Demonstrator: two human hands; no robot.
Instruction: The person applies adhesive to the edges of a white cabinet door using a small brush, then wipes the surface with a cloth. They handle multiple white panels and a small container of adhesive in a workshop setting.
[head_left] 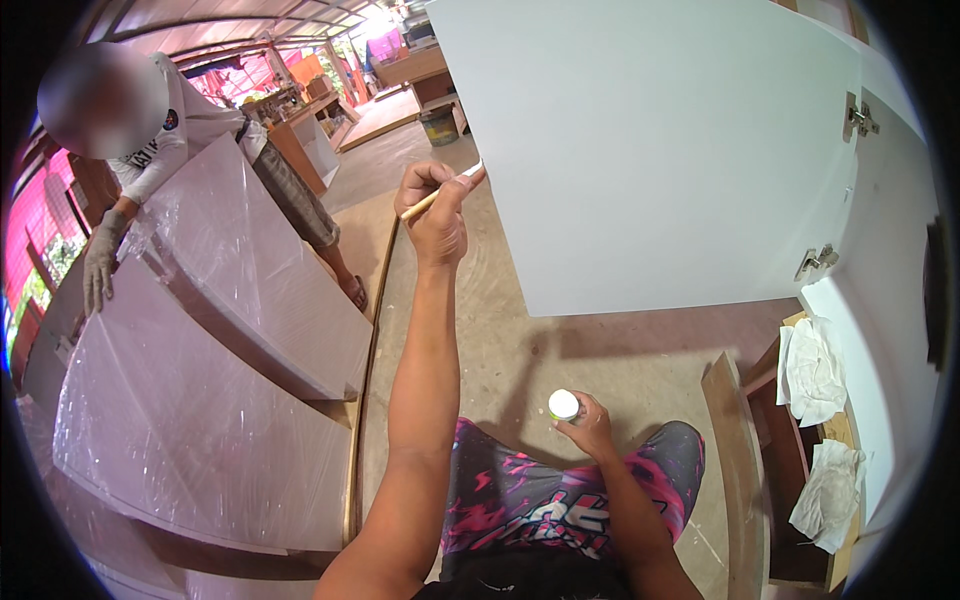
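My left hand [436, 225] is raised and closed round a thin brush with a pale wooden handle [420, 207]. Its whitish tip is at the left edge of a large white cabinet door [680, 150], and my fingers are close to that edge. Lower down, above my knees, my right hand [592, 430] grips a small jar [563, 405] with a round white top. Whether that white is a lid or the contents, I cannot tell. Two metal hinges, an upper one [860, 118] and a lower one [817, 262], join the door to the white cabinet [900, 180].
Plastic-wrapped furniture panels [190, 420] fill the left side. A co-worker [200, 120] leans over them, one gloved hand [101, 265] on a panel. White cloths [812, 370] lie on a wooden frame [740, 470] at lower right. A bucket [438, 126] stands farther back.
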